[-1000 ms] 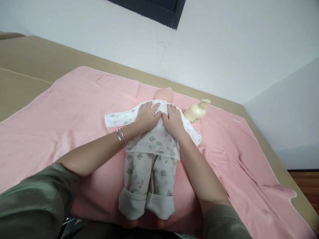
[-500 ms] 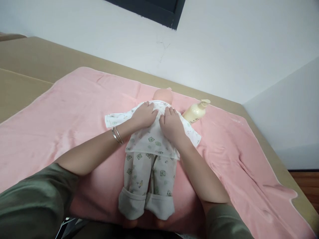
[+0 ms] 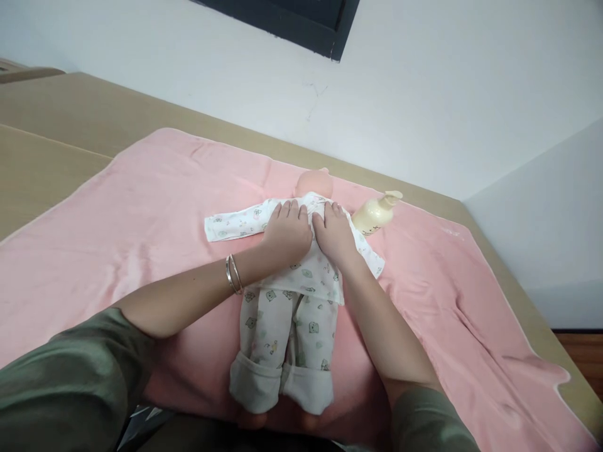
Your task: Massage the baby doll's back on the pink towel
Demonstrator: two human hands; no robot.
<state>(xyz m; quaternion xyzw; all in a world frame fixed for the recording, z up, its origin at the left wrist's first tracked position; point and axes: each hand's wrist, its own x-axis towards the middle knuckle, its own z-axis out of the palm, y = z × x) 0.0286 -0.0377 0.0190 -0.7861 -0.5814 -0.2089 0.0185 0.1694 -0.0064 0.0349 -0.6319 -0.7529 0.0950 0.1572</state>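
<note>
A baby doll (image 3: 315, 182) lies on a pink blanket, its head away from me. It wears a white printed top (image 3: 308, 279) with the sleeves spread sideways, and matching trousers (image 3: 311, 333) with turned-up cuffs. My left hand (image 3: 288, 231) lies flat on the left of the chest, fingers stretched toward the neck. Beside it, my right hand (image 3: 333, 233) rests on the right of the chest, thumb apart from the fingers. Both palms face down on the cloth, with nothing held. The doll's feet are partly in shadow under the cuffs.
The pink blanket (image 3: 160, 188) covers much of the tan table (image 3: 42, 119). Close to the doll's right-hand sleeve lies a cream pump bottle (image 3: 375, 215), tilted. A white wall (image 3: 424, 94) with a dark frame (image 3: 325, 37) stands behind the table.
My left hand has come down and flattened onto the chest, its fingers now stretched. The left sleeve lies straighter. My right hand stays on the top, with its fingers a little straighter.
</note>
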